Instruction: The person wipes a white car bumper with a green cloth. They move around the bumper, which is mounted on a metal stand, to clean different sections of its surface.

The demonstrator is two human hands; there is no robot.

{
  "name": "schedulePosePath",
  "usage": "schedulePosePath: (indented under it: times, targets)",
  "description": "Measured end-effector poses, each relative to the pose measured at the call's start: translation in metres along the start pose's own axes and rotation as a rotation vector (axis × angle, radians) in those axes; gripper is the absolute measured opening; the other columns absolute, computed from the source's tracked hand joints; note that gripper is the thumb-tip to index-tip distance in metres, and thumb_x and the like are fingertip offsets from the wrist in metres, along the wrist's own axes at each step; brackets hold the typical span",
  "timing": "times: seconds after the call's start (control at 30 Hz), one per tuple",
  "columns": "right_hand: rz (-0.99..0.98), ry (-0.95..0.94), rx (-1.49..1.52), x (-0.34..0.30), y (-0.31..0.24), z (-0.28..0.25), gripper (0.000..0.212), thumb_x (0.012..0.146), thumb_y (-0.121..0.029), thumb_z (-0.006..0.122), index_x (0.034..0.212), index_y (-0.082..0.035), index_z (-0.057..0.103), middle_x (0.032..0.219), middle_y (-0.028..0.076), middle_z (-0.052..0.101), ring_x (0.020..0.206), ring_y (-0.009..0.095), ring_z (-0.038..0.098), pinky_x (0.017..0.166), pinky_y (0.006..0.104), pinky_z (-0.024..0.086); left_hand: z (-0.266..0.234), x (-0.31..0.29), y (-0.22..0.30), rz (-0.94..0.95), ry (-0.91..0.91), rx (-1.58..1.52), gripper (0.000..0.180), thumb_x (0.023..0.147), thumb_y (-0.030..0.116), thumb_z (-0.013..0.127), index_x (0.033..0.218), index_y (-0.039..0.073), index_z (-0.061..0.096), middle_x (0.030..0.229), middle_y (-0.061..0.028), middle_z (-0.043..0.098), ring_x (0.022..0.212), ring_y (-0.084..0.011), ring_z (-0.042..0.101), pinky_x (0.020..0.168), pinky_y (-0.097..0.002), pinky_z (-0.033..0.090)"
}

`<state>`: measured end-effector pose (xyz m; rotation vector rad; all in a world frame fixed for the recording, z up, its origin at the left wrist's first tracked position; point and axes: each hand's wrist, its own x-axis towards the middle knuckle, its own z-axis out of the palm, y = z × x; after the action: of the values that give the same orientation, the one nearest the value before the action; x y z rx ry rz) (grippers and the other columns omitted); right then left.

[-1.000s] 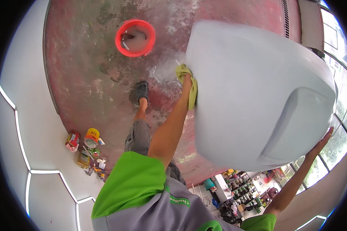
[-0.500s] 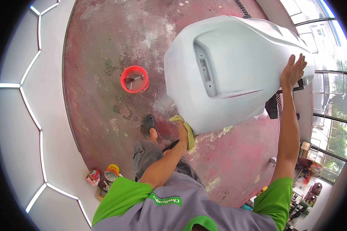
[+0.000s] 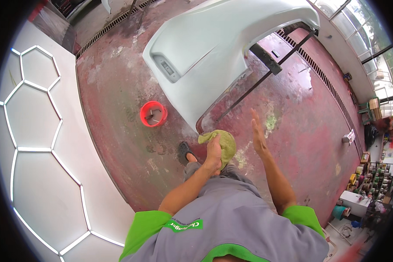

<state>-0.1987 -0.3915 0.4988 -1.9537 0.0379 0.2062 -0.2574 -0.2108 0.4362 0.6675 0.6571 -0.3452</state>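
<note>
A large pale grey car body panel (image 3: 222,56) rests on a black stand (image 3: 266,65) over the red floor (image 3: 118,131). Beside its lower edge, the left hand (image 3: 213,153) grips 1 green cloth (image 3: 225,144). The right hand (image 3: 257,135) hangs flat, fingers spread, empty. A red bucket (image 3: 153,114) stands nearby.

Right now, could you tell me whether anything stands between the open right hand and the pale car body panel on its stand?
Nothing visible does. The right hand is open and empty over bare red floor, just short of the body panel. The left hand holds a green cloth beside the panel's lower edge, off to one side. The red bucket stands farther left.
</note>
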Motion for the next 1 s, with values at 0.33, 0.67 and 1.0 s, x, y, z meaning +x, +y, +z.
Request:
schedulePosePath:
  times: [0.33, 0.67, 1.0]
  targets:
    - [0.376, -0.032, 1.19, -0.029, 0.013, 0.0, 0.04, 0.104, -0.032, 0.049, 0.131, -0.004, 0.059, 0.114, 0.011, 0.07, 0.094, 0.022, 0.072, 0.079, 0.0355, 0.061, 0.092, -0.054, 0.049, 0.252, -0.43, 0.634, 0.046, 0.108, 0.038, 0.055, 0.13, -0.001, 0.064, 0.114, -0.0049, 0.069, 0.103, -0.0119, 0.064, 0.088, -0.0267, 0.052]
    - [-0.454, 0.121, -0.327, 0.147, -0.166, 0.02, 0.038, 0.1, -0.031, 0.054, 0.12, -0.001, 0.066, 0.112, 0.015, 0.069, 0.112, 0.03, 0.063, 0.104, 0.0477, 0.045, -0.042, -0.001, 0.184, 0.633, 0.265, 0.47, 0.037, 0.106, 0.027, 0.058, 0.129, -0.001, 0.065, 0.114, -0.006, 0.071, 0.098, -0.0103, 0.065, 0.083, -0.0276, 0.053]
    - [-0.72, -0.269, -1.013, 0.149, -0.173, 0.201, 0.054, 0.097, -0.032, 0.054, 0.139, 0.001, 0.052, 0.126, 0.018, 0.065, 0.125, 0.031, 0.053, 0.116, 0.053, 0.027, -0.065, 0.065, 0.236, 0.821, 0.215, 0.791, 0.045, 0.102, 0.021, 0.054, 0.141, -0.002, 0.057, 0.135, -0.0209, 0.061, 0.121, -0.0306, 0.06, 0.102, -0.0378, 0.046]
